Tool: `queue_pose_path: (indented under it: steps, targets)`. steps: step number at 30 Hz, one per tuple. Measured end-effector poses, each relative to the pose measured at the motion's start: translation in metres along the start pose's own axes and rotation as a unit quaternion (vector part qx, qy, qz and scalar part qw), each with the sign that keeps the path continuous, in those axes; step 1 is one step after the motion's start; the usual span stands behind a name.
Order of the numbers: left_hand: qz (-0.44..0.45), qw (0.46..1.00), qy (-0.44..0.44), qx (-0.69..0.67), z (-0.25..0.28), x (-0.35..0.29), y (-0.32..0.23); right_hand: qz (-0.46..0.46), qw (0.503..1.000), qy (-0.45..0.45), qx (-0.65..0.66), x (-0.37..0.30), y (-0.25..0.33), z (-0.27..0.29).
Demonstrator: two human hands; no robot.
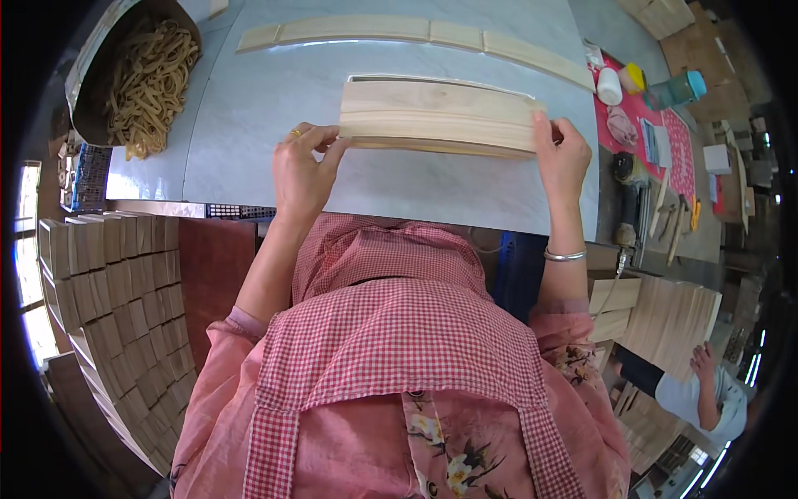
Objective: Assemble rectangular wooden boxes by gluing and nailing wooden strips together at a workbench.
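Note:
Between my two hands lies a long pale wooden board on the grey-blue tabletop. More wood edges show beneath its near side, and a thin dark-and-white rim runs along its far side. Whether it is one box or several layered boards, I cannot tell. My left hand pinches the near left corner with thumb and fingers. At the other end, my right hand grips the right edge, thumb on the top face and fingers curled behind.
Thin wooden strips line the table's far side. A bin of rubber bands stands at far left. Stacked wood blocks rise at lower left. A teal bottle and white jar sit right; another person is at lower right.

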State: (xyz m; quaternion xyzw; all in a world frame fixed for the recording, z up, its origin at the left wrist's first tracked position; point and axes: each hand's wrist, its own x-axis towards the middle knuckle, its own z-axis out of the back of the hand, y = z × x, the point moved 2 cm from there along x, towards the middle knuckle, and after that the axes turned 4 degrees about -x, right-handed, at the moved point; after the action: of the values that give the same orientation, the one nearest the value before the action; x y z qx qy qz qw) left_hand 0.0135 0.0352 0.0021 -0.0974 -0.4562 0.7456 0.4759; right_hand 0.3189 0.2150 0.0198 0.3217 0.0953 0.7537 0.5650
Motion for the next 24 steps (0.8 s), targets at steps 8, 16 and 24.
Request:
queue_pose_path:
  steps: [8,16,24]
  targets:
    - [-0.018,1.000,-0.006,0.019,-0.001,-0.001,-0.004,-0.021,0.999,0.032,0.006,-0.001,-0.014,-0.008]
    - [-0.021,0.998,-0.004,0.051,0.000,-0.003,-0.005,0.012,0.991,0.084,0.106,-0.019,-0.027,0.015]
    - [-0.021,0.998,0.007,0.060,0.000,-0.001,-0.006,0.064,0.987,0.147,0.033,-0.021,-0.018,0.028]
